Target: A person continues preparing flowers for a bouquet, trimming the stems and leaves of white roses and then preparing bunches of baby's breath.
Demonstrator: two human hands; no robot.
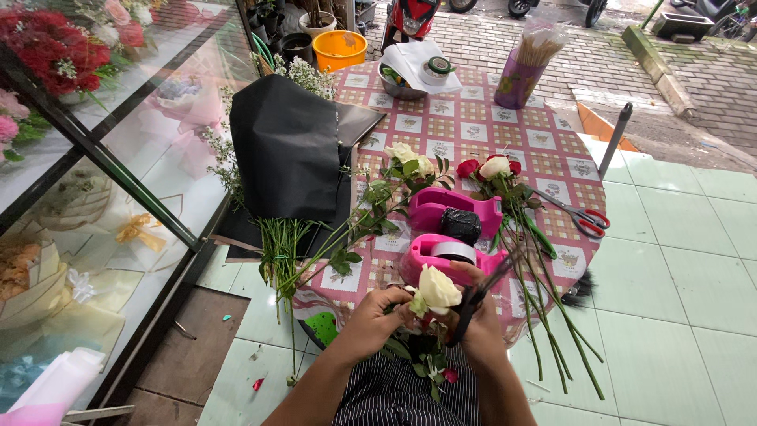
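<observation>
The round table point(544, 150) under its checked pink cloth ends at its near edge just above the hands, with bare green floor tiles point(670, 284) open from 2 to 5 o'clock. A glass display case point(118, 197) closes off the whole 9 o'clock side.

The left hand point(371, 319) is curled shut round the stem just below a cream rose point(438, 289) — the bloom stands upright between both hands, off the table's near edge at 6 o'clock. The right hand point(481, 319) is closed on a dark, slim tool point(471, 304); what it is cannot be made out.

The rose's lower stem is hidden behind the fingers and a striped apron point(410, 394). Two glossy pink tape dispensers point(449, 209) sit at 12 o'clock from the hands, loose long-stemmed roses point(493, 168) beside them, red-handled scissors point(583, 217) at 2 o'clock, and a matte black wrapping sheet point(288, 146) at 11 o'clock.
</observation>
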